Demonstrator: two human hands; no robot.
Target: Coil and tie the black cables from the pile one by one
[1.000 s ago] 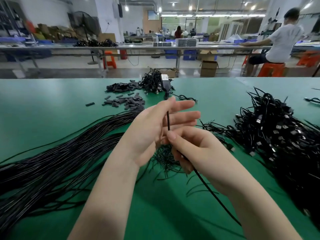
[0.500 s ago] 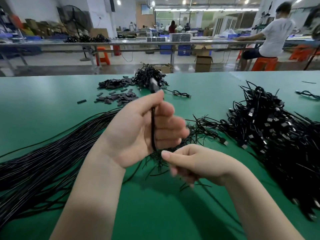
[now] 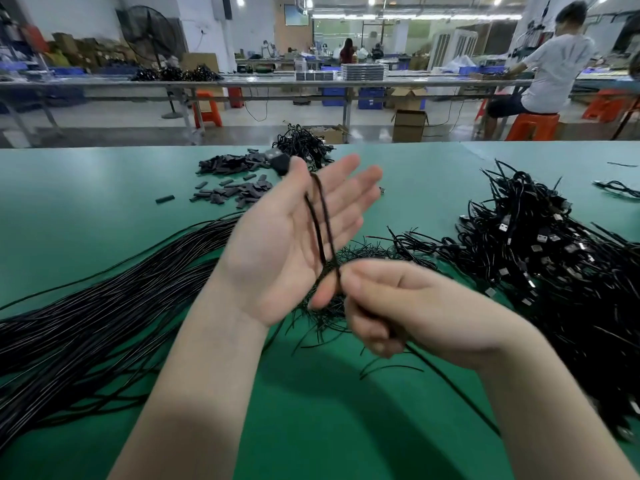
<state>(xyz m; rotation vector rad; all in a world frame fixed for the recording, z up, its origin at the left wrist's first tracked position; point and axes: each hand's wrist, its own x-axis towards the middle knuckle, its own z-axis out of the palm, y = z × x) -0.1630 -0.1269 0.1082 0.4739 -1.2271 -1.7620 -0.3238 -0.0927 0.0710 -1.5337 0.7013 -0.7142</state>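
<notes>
Pinching the black cable with curled fingers, the right hand draws it down across the palm of the left hand; that is the working grip. Left hand is raised palm-up with fingers straight; its thumb pins the cable's plug end at the top, and two strands run down the palm, so a first loop appears formed. Cable tail trails from the right hand toward the near right edge of the table. Uncoiled cable pile lies along the left side; a tangled heap of cables with plugs sits at the right edge; small dark ties lie scattered toward the far edge. Risk: with the left fingers straight, only the thumb anchors the loop, so a hard pull could slip it off. Tail may also snag the loose strands beneath the hands.
</notes>
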